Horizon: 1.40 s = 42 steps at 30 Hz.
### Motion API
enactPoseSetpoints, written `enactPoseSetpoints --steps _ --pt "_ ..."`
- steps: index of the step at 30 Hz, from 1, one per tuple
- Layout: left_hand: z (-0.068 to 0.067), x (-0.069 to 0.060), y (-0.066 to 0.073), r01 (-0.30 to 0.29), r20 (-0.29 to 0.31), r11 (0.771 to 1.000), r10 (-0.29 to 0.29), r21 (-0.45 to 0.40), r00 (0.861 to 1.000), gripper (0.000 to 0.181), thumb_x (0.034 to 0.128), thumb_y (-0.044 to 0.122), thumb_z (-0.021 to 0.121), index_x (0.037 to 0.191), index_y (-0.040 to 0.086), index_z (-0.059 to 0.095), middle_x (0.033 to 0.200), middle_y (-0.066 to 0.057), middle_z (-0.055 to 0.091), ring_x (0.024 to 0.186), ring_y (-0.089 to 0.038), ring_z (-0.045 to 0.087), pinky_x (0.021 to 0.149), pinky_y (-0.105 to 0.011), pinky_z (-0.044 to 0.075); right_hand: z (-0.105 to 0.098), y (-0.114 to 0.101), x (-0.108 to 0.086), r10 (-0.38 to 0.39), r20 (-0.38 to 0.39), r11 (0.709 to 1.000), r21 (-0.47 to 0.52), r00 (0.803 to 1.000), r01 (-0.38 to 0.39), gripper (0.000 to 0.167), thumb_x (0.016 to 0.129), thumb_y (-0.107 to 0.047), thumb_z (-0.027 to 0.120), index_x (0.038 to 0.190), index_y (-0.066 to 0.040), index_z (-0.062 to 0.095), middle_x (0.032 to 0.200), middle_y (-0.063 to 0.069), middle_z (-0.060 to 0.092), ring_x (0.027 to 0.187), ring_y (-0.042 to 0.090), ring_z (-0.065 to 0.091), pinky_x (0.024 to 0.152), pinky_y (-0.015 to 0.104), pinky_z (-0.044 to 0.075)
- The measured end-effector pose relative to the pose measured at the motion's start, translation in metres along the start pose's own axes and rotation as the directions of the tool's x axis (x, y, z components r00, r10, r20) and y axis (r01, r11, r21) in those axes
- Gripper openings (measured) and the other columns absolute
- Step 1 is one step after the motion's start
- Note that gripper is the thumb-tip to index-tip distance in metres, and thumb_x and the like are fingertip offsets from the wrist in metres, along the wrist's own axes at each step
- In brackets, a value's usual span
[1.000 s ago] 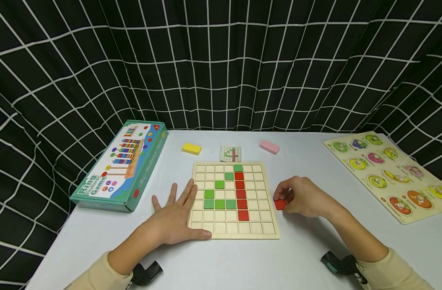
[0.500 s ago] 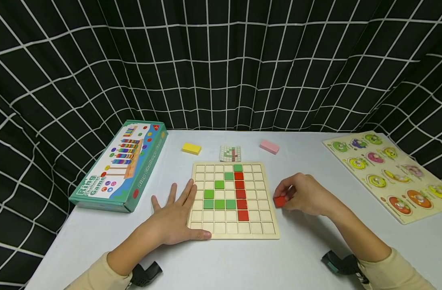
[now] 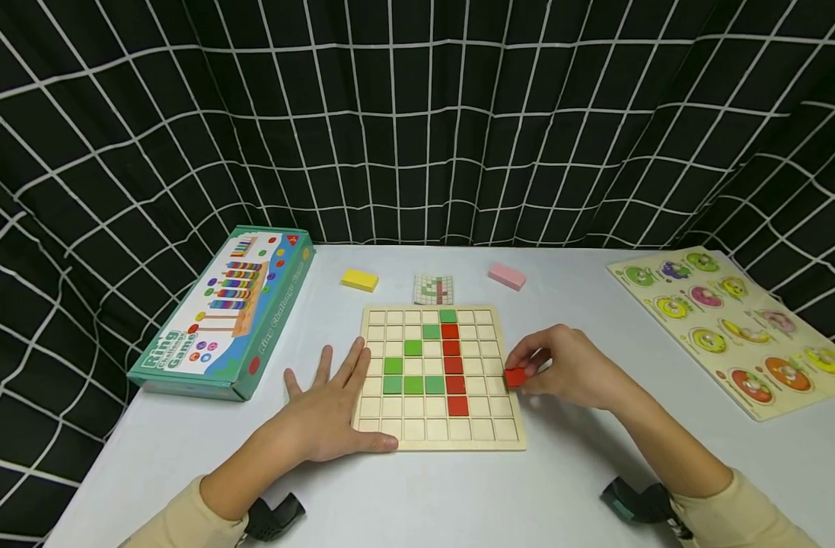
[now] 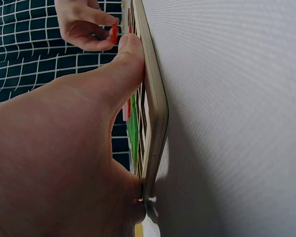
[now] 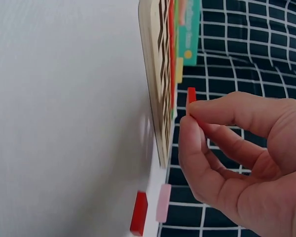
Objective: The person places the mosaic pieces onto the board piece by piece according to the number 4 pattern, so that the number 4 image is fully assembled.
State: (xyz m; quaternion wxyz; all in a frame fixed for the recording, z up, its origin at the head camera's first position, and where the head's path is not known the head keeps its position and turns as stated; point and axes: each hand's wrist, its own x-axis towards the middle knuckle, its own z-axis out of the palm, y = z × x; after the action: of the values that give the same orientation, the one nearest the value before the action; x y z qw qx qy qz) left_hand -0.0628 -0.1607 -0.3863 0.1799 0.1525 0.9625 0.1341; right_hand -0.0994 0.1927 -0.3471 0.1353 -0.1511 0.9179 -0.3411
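Note:
A wooden grid board [image 3: 425, 430] lies on the table, with several green tiles [image 3: 413, 385] and a column of red tiles [image 3: 454, 365] in its cells. My left hand [image 3: 326, 418] rests with spread fingers at the board's left edge, its thumb lying over the front rim. Between thumb and fingertips, my right hand [image 3: 571, 369] pinches a red square tile [image 3: 515, 377] at the board's right edge. The right wrist view shows that tile [image 5: 191, 101] held off the surface. Low in that view stands a red block [image 5: 138, 214], which the right hand seems to hide in the head view.
Behind the board lies a small pattern card [image 3: 434, 290], between a yellow block [image 3: 359, 280] and a pink block [image 3: 507, 276]. A ring game box [image 3: 225, 312] is at the left, a fruit puzzle board [image 3: 732, 327] at the right. A gridded black curtain [image 3: 417, 122] closes the back.
My right hand has lifted the red tile from beside the board and carried it left to the board's right edge. The left hand stays in place.

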Motion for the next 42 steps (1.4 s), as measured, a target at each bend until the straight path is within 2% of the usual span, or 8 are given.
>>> enactPoseSetpoints --steps 10,25,32,37,42 --pt "0.000 -0.002 0.000 -0.005 -0.010 1.000 0.005 -0.001 1.000 0.136 0.0740 0.088 0.067 0.169 0.012 0.006 0.177 -0.002 -0.006 0.159 -0.050 -0.004 0.101 -0.094 0.000 0.017 -0.013 -0.002 -0.032 0.005 0.999 0.026 0.999 0.032 0.020 0.077 -0.003 0.086 0.091 -0.016 0.079 0.085 -0.002 0.071 0.079 0.016 0.064 0.065 0.025 0.050" --pt "-0.002 -0.004 0.002 -0.005 -0.007 1.000 0.005 0.000 1.000 0.136 0.0743 0.089 0.065 0.169 0.011 0.006 0.177 -0.003 -0.005 0.159 -0.051 -0.002 0.100 -0.094 0.001 0.040 -0.037 -0.005 -0.071 0.051 0.996 0.052 0.996 0.069 0.027 0.074 0.006 0.080 0.090 -0.016 0.078 0.081 -0.003 0.070 0.078 0.014 0.064 0.067 0.024 0.052" --pt "-0.002 -0.003 0.002 -0.001 -0.006 1.000 0.001 0.008 1.000 0.136 0.0745 0.088 0.066 0.169 0.011 0.006 0.177 -0.002 -0.005 0.159 -0.051 -0.001 0.101 -0.094 0.002 0.049 -0.043 -0.005 -0.098 0.071 0.994 0.045 0.993 0.095 0.030 0.071 0.011 0.075 0.089 -0.013 0.076 0.080 -0.003 0.070 0.074 0.012 0.063 0.068 0.023 0.054" --pt "-0.002 -0.003 0.002 -0.005 -0.008 1.000 0.005 0.011 1.000 0.136 0.0746 0.088 0.066 0.169 0.011 0.007 0.177 -0.002 -0.005 0.159 -0.052 0.000 0.100 -0.094 0.002 0.053 -0.046 -0.006 -0.092 0.087 0.995 0.037 0.992 0.089 0.029 0.070 0.010 0.075 0.087 -0.014 0.075 0.077 -0.005 0.068 0.072 0.011 0.063 0.067 0.023 0.053" --pt "-0.002 -0.003 0.002 -0.005 -0.010 1.000 0.005 0.012 1.000 0.136 0.0743 0.089 0.066 0.169 0.011 0.006 0.177 -0.002 -0.004 0.159 -0.051 0.000 0.100 -0.094 0.002 0.057 -0.048 -0.006 -0.118 0.101 0.993 0.022 0.988 0.116 0.028 0.070 0.009 0.075 0.085 -0.014 0.075 0.073 -0.006 0.066 0.070 0.010 0.061 0.065 0.022 0.053"
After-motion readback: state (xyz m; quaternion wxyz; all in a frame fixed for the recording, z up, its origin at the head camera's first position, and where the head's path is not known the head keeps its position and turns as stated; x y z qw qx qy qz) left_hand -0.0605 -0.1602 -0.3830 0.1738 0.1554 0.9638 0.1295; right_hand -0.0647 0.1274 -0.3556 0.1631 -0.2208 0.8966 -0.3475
